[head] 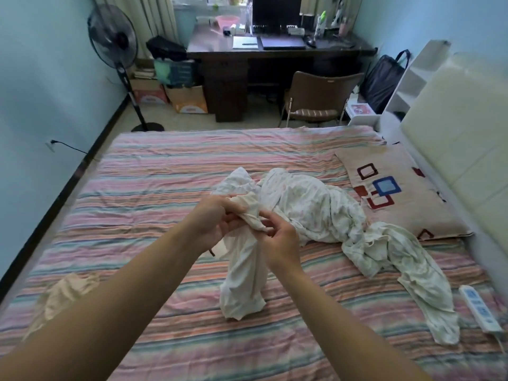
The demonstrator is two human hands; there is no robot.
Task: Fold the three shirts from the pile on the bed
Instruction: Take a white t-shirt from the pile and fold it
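Observation:
Over the middle of the striped bed (154,171) I hold up a cream shirt (243,279); its lower part hangs down and touches the sheet. My left hand (211,218) grips the bunched top of it. My right hand (277,237) pinches the same bunch from the right. Behind my hands lies a crumpled pile of white patterned garments (310,204). A further white garment (406,265) trails from the pile toward the bed's near right. A beige piece of cloth (66,292) lies crumpled at the near left, partly behind my left forearm.
A patterned pillow (395,193) lies at the right by the padded headboard (461,127). A white power strip (478,309) rests on the bed's right edge. Beyond the bed stand a dark desk (275,59), a brown chair (319,97) and a standing fan (112,39).

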